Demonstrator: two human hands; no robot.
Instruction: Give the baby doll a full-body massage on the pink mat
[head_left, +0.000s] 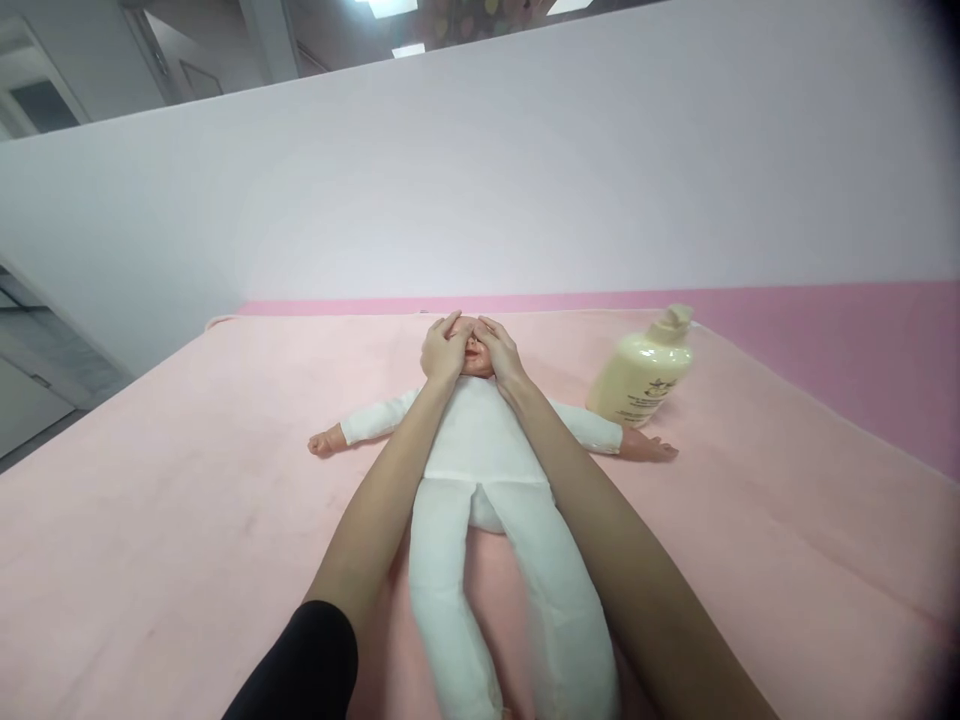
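A baby doll point(482, 430) with a white cloth body lies on its back, its arms spread sideways and its legs towards me. Against the left-hand side of its face point(476, 360) lies my left hand point(444, 347), fingers stretched up along the head. My right hand point(501, 350) rests on the opposite side in the same way, both thumbs reaching in across the eyes and forehead. Between my hands the doll's nose and mouth show; most of the head is covered. Both hands are open and lie on the doll without gripping it.
A pale yellow pump bottle point(643, 375) stands just behind the doll's arm on the right. Under everything is a pink cloth point(187, 500) over a padded surface. A white wall panel point(480, 200) rises behind it, and a pink strip point(840, 350) borders the right.
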